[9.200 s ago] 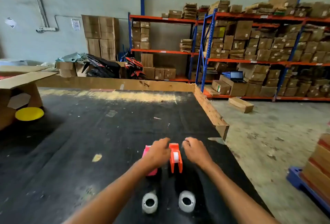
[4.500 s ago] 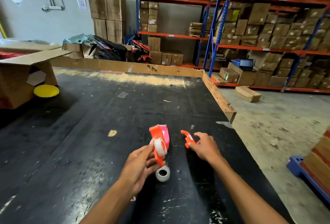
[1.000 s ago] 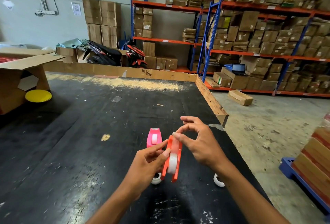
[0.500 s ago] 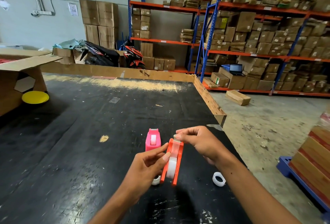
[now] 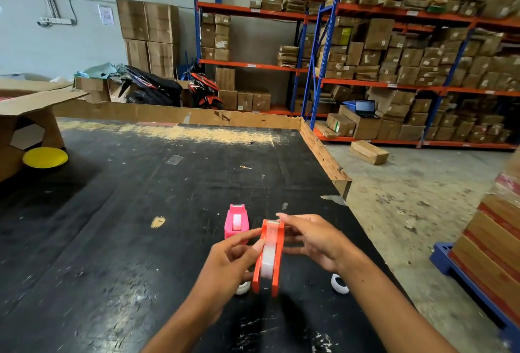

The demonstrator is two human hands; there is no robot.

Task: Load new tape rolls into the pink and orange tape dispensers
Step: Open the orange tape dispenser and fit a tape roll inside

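The orange tape dispenser [image 5: 268, 257] is held up over the black table, a white tape roll showing between its two side plates. My left hand [image 5: 229, 262] grips its left side with thumb and fingers. My right hand [image 5: 312, 237] touches its right side near the top, fingers stretched along it. The pink tape dispenser [image 5: 236, 221] stands upright on the table just behind my left hand, with tape visible in it. Two white rolls lie on the table: one [image 5: 242, 288] partly hidden under my left hand, another [image 5: 339, 283] beside my right wrist.
The black table [image 5: 140, 212] has a wooden rim [image 5: 323, 155] along its far and right edges. An open cardboard box [image 5: 25, 124] and a yellow disc [image 5: 45, 157] sit at far left. Stacked boxes on a blue pallet [image 5: 498, 243] stand right of the table.
My right hand has come down from pinching at the dispenser's top and now lies along its right side. The orange dispenser stays held in my left hand.
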